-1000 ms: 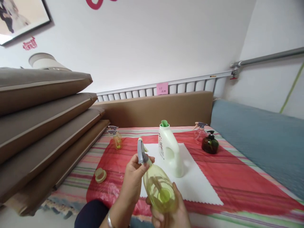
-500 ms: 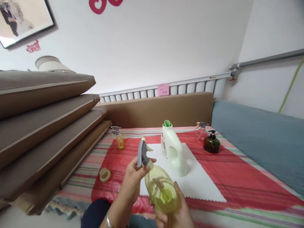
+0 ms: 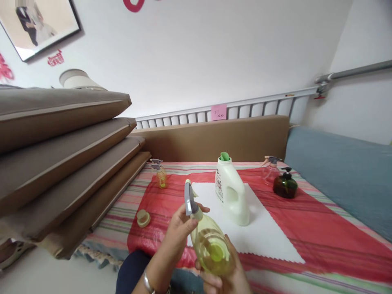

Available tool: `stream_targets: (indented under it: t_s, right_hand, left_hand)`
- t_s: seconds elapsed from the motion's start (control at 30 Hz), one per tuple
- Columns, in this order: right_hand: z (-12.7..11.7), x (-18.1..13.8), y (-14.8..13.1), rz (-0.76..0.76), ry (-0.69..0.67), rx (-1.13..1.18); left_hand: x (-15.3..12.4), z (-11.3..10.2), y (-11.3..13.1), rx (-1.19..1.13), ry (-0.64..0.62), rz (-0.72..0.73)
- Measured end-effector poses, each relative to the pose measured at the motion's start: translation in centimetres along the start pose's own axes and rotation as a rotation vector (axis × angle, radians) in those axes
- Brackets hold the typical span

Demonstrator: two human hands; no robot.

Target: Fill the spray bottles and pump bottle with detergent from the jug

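A yellow-green, see-through spray bottle [image 3: 211,241] with a grey trigger head is tilted in front of me, with some liquid at its bottom. My left hand [image 3: 180,228] is closed around its neck, thumb and fingers at the collar just under the trigger head. From below and the right, my right hand [image 3: 228,277] grips the lower body near the base. Behind the bottle, a pale green-white detergent jug [image 3: 234,200] stands upright on a white cloth [image 3: 269,241], with a green spout at its uncapped mouth. A pale cap [image 3: 143,218] lies to the left.
Two spray bottles [image 3: 161,177] stand at the back left. A clear spray bottle [image 3: 270,173] and a dark pump bottle [image 3: 285,185] are at the back right. Red plastic sheeting [image 3: 324,228] lies under the cloth. Stacked brown cushions [image 3: 70,171] rise on the left; a blue cushion [image 3: 339,175] borders the right.
My view has swung slightly left, so the scene sits further right. The spray bottle has turned a little in my hands; both keep their grip.
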State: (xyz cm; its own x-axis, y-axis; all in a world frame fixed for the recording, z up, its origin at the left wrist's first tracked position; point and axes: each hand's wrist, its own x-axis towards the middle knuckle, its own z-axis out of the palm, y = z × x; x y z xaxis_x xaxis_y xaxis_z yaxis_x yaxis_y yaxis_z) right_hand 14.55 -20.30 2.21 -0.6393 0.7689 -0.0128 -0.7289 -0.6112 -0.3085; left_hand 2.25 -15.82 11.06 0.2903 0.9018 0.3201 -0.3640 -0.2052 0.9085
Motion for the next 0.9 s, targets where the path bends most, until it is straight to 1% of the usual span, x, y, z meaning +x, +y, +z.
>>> stream_targets:
  t_s: [0.07,0.13,0.27,0.33,0.4,0.47,0.5,0.57,0.63,0.7,0.73,0.8,0.83,0.87,0.9]
  right_hand:
    - [-0.7,0.1,0.1,0.05,-0.021,-0.049]
    - [-1.5,0.2,0.3,0.113,-0.046,-0.081]
    - [-3.6,1.1,0.0,0.125,-0.042,-0.108]
    - [-4.4,1.5,-0.3,0.15,-0.049,-0.137]
    - [-4.6,1.6,-0.5,0.211,-0.069,-0.168]
    - [-4.3,1.1,-0.4,0.267,-0.076,-0.188]
    - [-4.1,0.8,-0.2,0.274,-0.058,-0.188]
    - [-3.5,0.2,0.4,0.251,0.022,-0.183]
    - [-3.1,-0.1,0.8,0.219,0.148,-0.199]
    - [-2.9,-0.3,0.6,0.211,0.301,-0.294]
    - [-2.8,-0.4,0.1,0.162,0.399,-0.4]
    - [-2.1,-0.7,-1.6,-0.043,0.584,-0.683]
    - [-1.5,-1.0,-2.7,-0.165,0.648,-0.819]
    - [-0.6,-1.3,-3.8,-0.268,0.679,-0.935]
    - [0.5,-1.6,-4.8,-0.333,0.678,-1.021]
  left_hand:
    - [-0.2,0.2,-0.2,-0.017,-0.002,-0.008]
    - [-0.4,0.4,0.0,-0.029,-0.034,-0.021]
    - [-0.6,1.0,0.9,-0.05,-0.125,-0.066]
    - [-0.8,1.2,0.9,-0.078,-0.12,-0.07]
    - [-1.1,1.1,0.5,-0.104,-0.093,-0.083]
    - [-1.7,0.7,-0.3,-0.104,-0.097,-0.144]
    - [-2.0,0.4,-0.8,-0.09,-0.102,-0.172]
    - [-2.4,-0.3,-1.8,-0.051,-0.087,-0.19]
    - [-2.6,-1.0,-2.5,-0.028,-0.008,-0.161]
    - [-2.4,-1.7,-3.0,0.004,0.083,-0.139]
    - [-2.3,-1.9,-3.1,0.033,0.121,-0.133]
    - [-1.9,-2.2,-3.5,0.123,0.17,-0.126]
    - [-1.8,-2.3,-3.8,0.175,0.179,-0.122]
    - [-1.7,-2.2,-4.3,0.228,0.182,-0.116]
    - [-1.6,-2.0,-5.0,0.281,0.182,-0.105]
